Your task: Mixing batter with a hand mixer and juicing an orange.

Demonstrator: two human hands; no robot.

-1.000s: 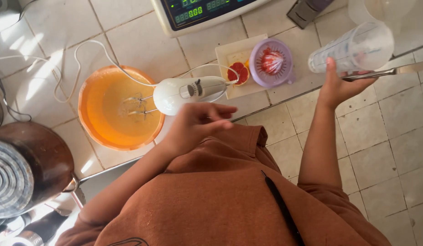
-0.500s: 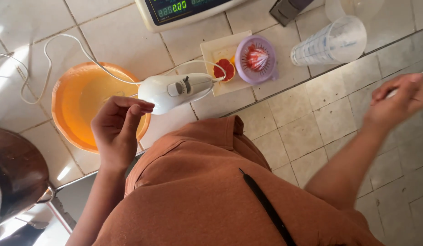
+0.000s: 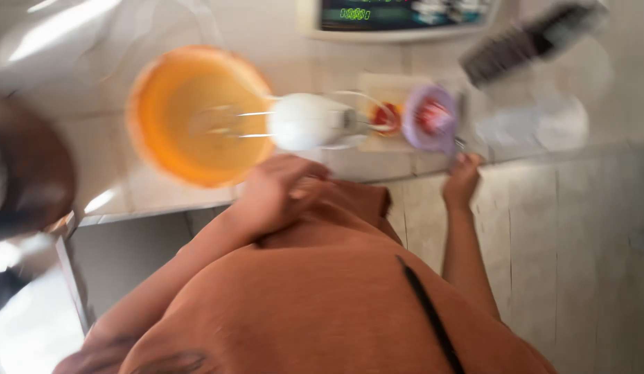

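The left hand (image 3: 284,194) hovered half-curled and empty below the white hand mixer (image 3: 311,121), whose beaters rested in the orange bowl (image 3: 190,114) at upper left. The right hand (image 3: 462,179) touched the tabletop (image 3: 419,163) edge near the purple juicer (image 3: 431,119); its grip couldn't be told. Gripping the mixer firmly would have steadied the beaters.

Scale screen (image 3: 394,14) top centre: dark rectangle, green digits, blurred.

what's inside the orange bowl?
The metal beaters of the white hand mixer reach into the orange bowl. Its inside looks evenly orange; motion blur hides whether that is batter or bare bowl. What lies under the beaters cannot be seen.
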